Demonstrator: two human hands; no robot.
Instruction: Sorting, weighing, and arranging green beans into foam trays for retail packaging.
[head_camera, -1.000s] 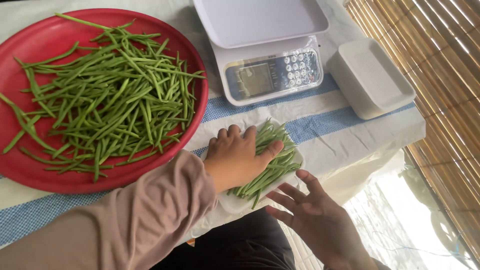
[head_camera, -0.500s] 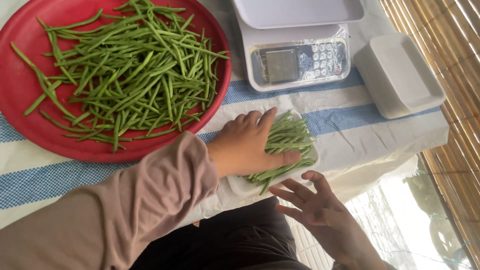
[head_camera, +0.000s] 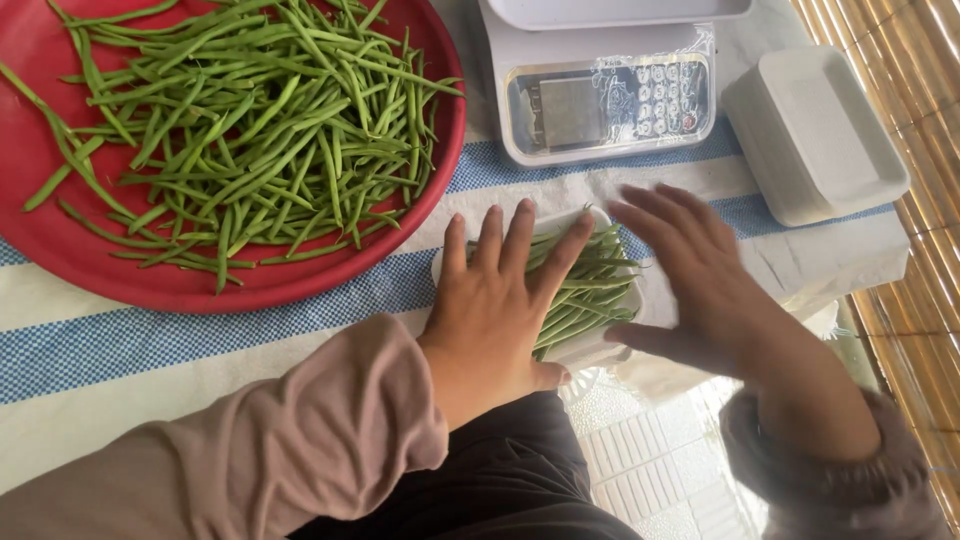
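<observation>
My left hand (head_camera: 495, 305) lies flat, fingers spread, palm down on the bundle of thin green beans (head_camera: 590, 285) in the small white foam tray (head_camera: 595, 350) at the table's near edge, pressing w/o gripping. My right hand (head_camera: 700, 275) is open too, fingers straight, just beside the tray's right side & blurred, can't tell if it touches. Big round red plastic platter (head_camera: 60, 250) w/ loose green beans (head_camera: 260, 120) sits far left, white digital scale (head_camera: 605, 100) beyond the tray, stack of empty white foam trays (head_camera: 815, 135) at right, all on the blue-striped white cloth (head_camera: 150, 345)

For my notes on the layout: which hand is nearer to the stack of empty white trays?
Right. The right hand lies just left of the stack of empty white trays; the left hand rests farther left, on the beans.
</observation>
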